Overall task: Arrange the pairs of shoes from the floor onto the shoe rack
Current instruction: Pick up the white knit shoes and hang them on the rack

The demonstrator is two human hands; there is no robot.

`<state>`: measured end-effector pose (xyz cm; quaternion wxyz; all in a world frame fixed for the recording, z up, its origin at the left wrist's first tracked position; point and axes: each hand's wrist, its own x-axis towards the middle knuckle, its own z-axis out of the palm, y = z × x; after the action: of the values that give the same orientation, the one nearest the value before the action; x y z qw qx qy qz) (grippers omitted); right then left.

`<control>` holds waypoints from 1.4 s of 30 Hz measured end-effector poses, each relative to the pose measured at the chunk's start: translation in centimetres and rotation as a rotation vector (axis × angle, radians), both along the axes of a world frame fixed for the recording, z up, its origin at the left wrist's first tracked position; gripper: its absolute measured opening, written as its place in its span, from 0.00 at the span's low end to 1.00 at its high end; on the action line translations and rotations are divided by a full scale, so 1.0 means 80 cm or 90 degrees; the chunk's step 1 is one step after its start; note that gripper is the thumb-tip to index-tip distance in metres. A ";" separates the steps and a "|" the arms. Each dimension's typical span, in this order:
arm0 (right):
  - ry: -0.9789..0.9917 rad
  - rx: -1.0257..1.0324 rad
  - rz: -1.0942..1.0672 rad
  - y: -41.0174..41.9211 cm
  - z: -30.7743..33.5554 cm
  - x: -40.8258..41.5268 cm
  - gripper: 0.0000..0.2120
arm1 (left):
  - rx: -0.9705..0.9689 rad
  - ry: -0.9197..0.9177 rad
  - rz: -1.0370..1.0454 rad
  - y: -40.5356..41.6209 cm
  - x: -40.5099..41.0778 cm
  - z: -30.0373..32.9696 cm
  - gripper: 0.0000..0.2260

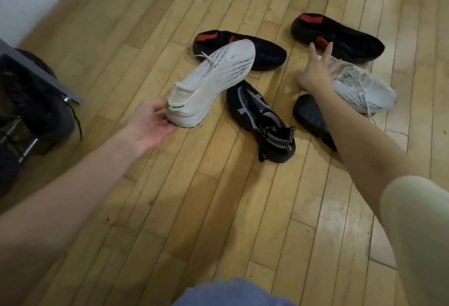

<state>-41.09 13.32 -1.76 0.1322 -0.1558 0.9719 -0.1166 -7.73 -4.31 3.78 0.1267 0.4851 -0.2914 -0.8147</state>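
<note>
left grip: left hand (151, 123) cups the heel of a white knit sneaker (213, 79), thumb on the heel tab, fingers curled under the sole; toe points up and away, shoe lifted and tilted, overlapping the black shoe behind it.
right grip: right hand (315, 72) spread wide, fingers straight, reaching onto the heel end of the second white sneaker (364, 87); fingertips touch or sit just over its collar, cannot tell which; nothing held.
second white sneaker: lies on the floor (218, 208), right side of the pile, laces loose, toe to the right.
black shoes with red patches: one (262, 50) behind the held sneaker, one (340, 36) farther right, just past the right hand; both on the floor.
black-and-grey knit shoe: (260, 118) centre, on the floor, toe away, just beside the held sneaker.
dark shoe under right forearm: (311, 116) partly hidden by the arm, touching the second white sneaker.
shoe rack: (36, 75) left edge, grey frame, dark shoes on it, blurry.
floor: light wood planks.
</note>
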 end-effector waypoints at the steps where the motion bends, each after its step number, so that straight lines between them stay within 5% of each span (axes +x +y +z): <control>1: -0.022 0.035 0.011 -0.001 -0.004 -0.008 0.35 | 0.003 0.001 0.000 0.002 -0.003 0.001 0.06; 9: 0.040 0.116 0.071 -0.003 -0.019 0.006 0.19 | 0.011 0.004 0.000 0.010 -0.007 0.018 0.05; 17: 0.131 -0.083 0.041 0.006 0.024 0.074 0.31 | -0.069 -0.078 -0.085 0.002 0.038 0.056 0.08; 26: 0.117 -0.281 0.300 -0.025 0.120 0.223 0.35 | -0.073 -0.116 -0.073 -0.001 0.144 0.120 0.16; 36: 0.236 -0.422 0.609 -0.052 0.162 0.380 0.35 | -0.250 -0.087 -0.019 0.021 0.322 0.183 0.19; 42: 0.334 -0.584 0.671 -0.072 0.196 0.444 0.33 | -0.333 -0.050 0.034 0.038 0.403 0.227 0.08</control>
<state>-5.57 7.53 13.91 -0.1439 -0.6633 0.6221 -0.3903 24.50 -1.23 21.91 0.2575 0.4745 -0.4839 -0.6888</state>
